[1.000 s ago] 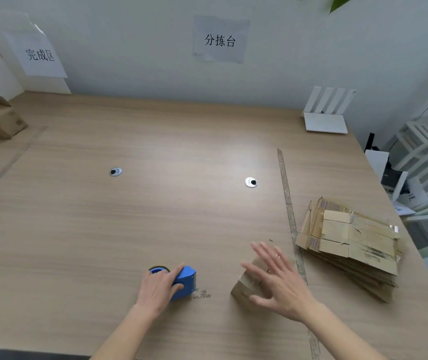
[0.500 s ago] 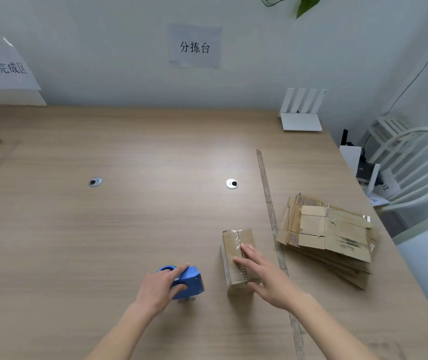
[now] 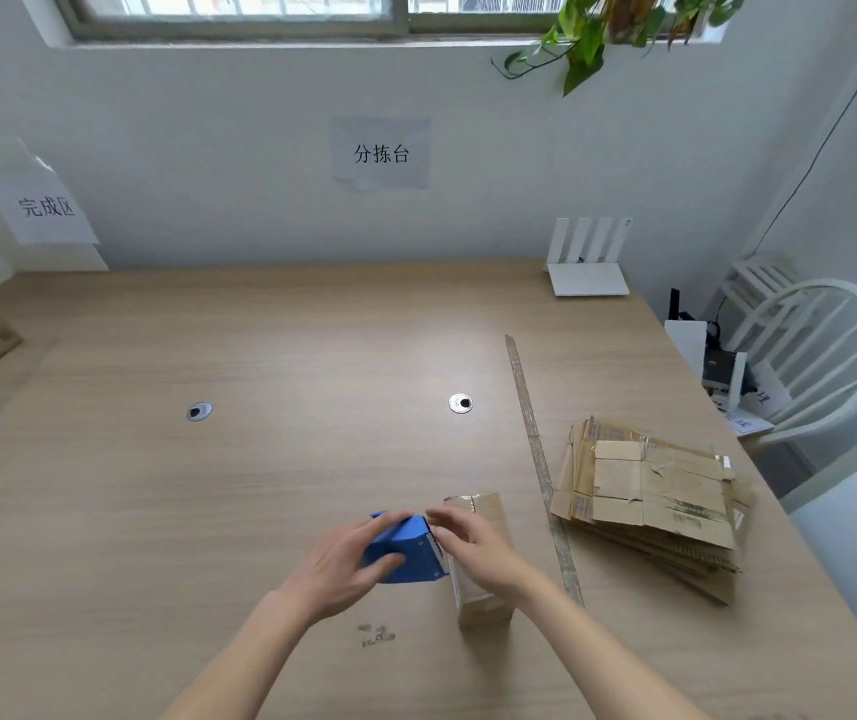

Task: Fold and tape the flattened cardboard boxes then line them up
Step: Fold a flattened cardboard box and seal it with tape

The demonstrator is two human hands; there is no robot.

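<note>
My left hand [image 3: 343, 563] grips the blue plastic tape dispenser [image 3: 405, 550]; my right hand [image 3: 478, 550], fingers loosely curled, touches its end above the small folded brown cardboard box [image 3: 483, 589], whose long axis runs away from me.

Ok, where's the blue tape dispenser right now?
In the head view, the blue tape dispenser sits low centre, gripped by the left hand, just left of the folded brown cardboard box.

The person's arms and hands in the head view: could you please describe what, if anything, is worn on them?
Both forearms are bare as far as the picture shows. The left hand and right hand carry no gloves, and no watch or bracelet is visible.
</note>
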